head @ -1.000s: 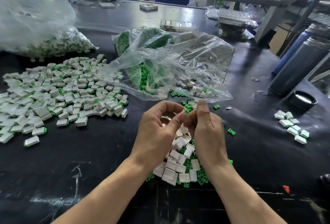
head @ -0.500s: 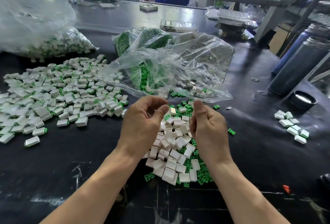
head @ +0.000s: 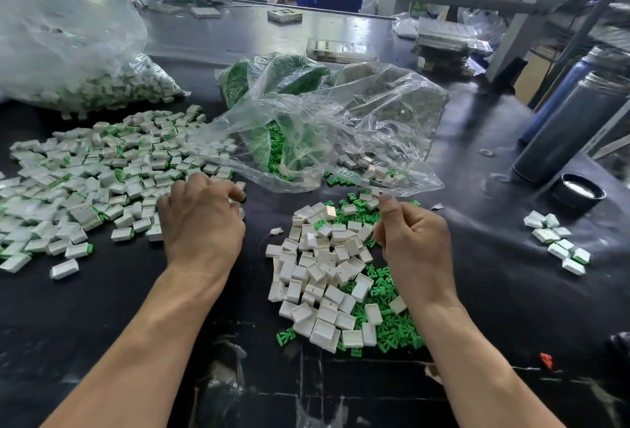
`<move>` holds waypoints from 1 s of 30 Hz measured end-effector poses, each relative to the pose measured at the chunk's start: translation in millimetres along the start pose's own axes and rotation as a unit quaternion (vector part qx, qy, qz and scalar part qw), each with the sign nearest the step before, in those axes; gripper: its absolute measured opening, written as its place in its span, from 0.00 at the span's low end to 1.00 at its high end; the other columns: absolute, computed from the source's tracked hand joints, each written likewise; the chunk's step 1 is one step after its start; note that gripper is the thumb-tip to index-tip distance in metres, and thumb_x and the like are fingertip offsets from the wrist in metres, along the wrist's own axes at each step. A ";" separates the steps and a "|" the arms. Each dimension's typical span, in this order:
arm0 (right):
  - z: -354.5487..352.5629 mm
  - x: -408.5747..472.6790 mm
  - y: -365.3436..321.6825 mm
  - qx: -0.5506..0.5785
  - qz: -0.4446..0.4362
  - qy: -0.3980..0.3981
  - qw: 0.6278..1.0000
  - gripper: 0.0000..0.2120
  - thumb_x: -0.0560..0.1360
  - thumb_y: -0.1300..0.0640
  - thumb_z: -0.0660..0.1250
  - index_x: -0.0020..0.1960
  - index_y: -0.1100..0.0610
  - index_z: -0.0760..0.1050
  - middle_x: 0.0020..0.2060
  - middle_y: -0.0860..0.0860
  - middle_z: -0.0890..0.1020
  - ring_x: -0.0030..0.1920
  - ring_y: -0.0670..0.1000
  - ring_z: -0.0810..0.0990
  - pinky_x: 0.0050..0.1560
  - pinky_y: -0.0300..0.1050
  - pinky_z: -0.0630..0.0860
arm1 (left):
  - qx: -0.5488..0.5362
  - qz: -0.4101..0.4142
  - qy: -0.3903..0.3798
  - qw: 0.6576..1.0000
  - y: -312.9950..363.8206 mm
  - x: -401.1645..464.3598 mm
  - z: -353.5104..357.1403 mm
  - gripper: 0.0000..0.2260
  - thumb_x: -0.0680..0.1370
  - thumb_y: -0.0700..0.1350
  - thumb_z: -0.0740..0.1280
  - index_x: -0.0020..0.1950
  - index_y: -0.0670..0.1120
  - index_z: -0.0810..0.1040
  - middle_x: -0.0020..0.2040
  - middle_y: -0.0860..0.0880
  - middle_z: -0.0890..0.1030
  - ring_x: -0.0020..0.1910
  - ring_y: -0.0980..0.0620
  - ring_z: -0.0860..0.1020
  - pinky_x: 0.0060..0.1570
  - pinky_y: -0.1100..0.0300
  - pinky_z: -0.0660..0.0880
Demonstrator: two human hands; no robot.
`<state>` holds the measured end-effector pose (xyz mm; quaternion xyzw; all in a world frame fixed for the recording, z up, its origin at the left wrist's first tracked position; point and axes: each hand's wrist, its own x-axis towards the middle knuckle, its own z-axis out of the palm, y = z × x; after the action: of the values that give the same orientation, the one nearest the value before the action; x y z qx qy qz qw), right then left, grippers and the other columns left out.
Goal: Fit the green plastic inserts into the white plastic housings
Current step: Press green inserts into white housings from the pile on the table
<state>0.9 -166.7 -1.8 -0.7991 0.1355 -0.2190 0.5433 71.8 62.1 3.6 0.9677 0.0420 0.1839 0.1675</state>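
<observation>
Curling at the edge of the finished pile (head: 102,182), the left hand (head: 201,223) fingers are seemingly setting down an assembled piece, though hiding it. The right hand (head: 412,240) is hanging loosely fisted, apparently empty, over the white housings (head: 320,274) and green inserts (head: 392,322), likely ready to pick.
</observation>
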 end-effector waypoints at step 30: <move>-28.6 25.3 3.4 -0.358 0.081 -0.089 0.926 0.18 0.77 0.47 0.74 0.65 0.46 0.78 0.59 0.49 0.81 0.62 0.54 0.79 0.65 0.53 0.76 | -0.197 0.138 -0.115 0.964 36.1 -29.4 21.1 0.06 0.80 0.44 0.71 0.54 0.52 0.78 0.48 0.58 0.77 0.50 0.54 0.76 0.60 0.51 0.75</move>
<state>8.7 -202.6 9.1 -0.9430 0.2205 -0.0387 0.2463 53.0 17.4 -12.7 0.9266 -0.1489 0.0972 0.3313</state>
